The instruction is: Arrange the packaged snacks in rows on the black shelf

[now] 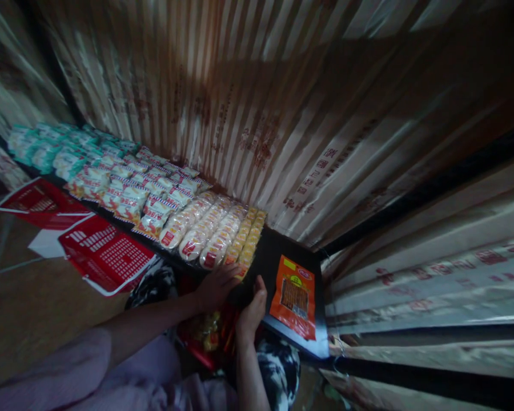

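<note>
My left hand (218, 285) reaches to the front end of the rows of small yellow packets (244, 242), its fingers stretched out and touching or very near the nearest packets. Just to the right, my right hand (252, 313) is held edge-on over the front of the black shelf (270, 251), fingers extended, with nothing seen in it. Left of the yellow packets lie rows of round, clear-wrapped pastries (212, 245). On the shelf's right end, beyond my right hand, an orange snack bag (295, 297) lies flat.
Blue-and-white snack bags (124, 197) and green snack bags (45, 154) fill the shelf's left part. Red baskets (107, 251) stand on the floor at left. Below my hands is a red container with gold-wrapped items (209, 331). Printed plastic sheeting (257, 137) hangs behind.
</note>
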### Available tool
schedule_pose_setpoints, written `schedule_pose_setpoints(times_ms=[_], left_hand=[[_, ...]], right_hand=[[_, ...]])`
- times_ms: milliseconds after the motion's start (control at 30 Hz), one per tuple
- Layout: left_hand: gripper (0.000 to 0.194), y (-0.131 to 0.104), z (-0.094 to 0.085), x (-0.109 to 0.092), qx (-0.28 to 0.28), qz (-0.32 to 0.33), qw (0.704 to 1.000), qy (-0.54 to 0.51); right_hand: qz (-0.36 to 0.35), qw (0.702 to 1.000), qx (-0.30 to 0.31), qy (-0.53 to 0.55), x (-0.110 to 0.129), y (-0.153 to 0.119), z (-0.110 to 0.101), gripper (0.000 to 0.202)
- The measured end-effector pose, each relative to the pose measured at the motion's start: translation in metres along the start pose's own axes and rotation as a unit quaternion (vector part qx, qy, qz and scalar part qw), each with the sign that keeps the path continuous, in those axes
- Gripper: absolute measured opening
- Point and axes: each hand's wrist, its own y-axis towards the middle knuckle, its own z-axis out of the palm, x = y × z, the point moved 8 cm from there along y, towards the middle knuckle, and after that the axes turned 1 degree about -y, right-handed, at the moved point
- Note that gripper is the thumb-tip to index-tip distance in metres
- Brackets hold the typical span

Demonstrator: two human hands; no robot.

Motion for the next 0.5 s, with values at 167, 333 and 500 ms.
schedule_pose_setpoints(times_ms=[167, 333, 500], left_hand=[[0.027, -0.05, 0.018, -0.023, 0.065, -0.02, 0.997, -0.043], [0.027, -0.085, 0.029, -0.027, 0.148, -0.061, 0.981, -0.111], [0.023, -0.131, 0.059, 0.01, 0.281, -0.272, 0.903, -0.177]], right_hand=[[-0.017, 1.0, 0.023, -0.013, -0.004, -0.041, -0.001, 0.049], [-0.075, 0.986, 0.105, -0.105, -0.024, -0.079, 0.015, 0.04], [-0.015, 0.955, 0.206, -0.213, -0.081, -0.091, 0.041, 0.04]])
